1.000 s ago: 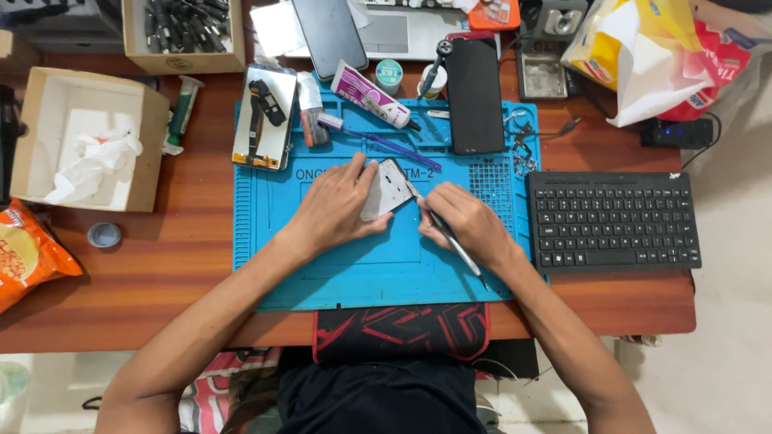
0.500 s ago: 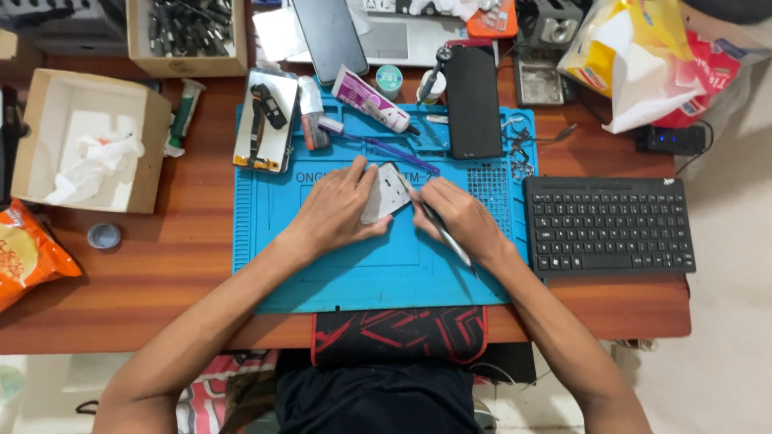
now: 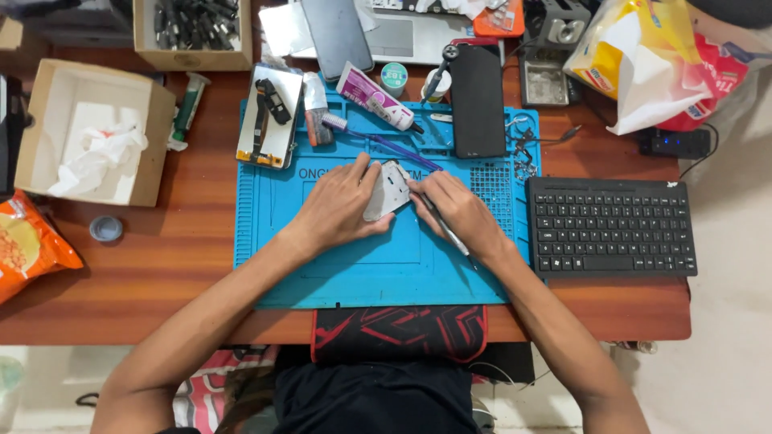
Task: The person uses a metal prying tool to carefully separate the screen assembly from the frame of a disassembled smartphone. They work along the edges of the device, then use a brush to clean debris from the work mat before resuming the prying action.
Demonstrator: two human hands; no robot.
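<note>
While hands grip, flat metal plate, rubbery mat

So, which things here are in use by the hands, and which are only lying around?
In use:
left hand steadying the small pale phone part
right hand holding a thin metal tool
blue work mat

Lying about:
black keyboard
black phone
glue tube
open cardboard box
orange snack bag

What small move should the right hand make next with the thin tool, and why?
Probably slide the thin tool a little further along the edge of the small silver part. The right hand holds its tip at that edge, and the left hand presses the part down on the blue mat.
</note>
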